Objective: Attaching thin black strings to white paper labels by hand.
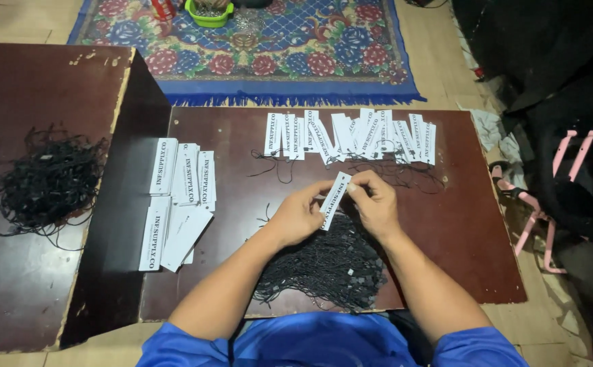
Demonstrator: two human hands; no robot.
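The board (459, 231) is dark reddish-brown, and the paper tags (351, 136) on it are white with black lettering, with black cords (330, 265) heaped beside them. The rug (276, 47) is blue with red and pink flowers and a plain blue fringe, and a lime-green bowl (208, 15) sits on it. The sleeves (323, 343) are bright blue, and the frame (548, 204) at the right is pale pink.
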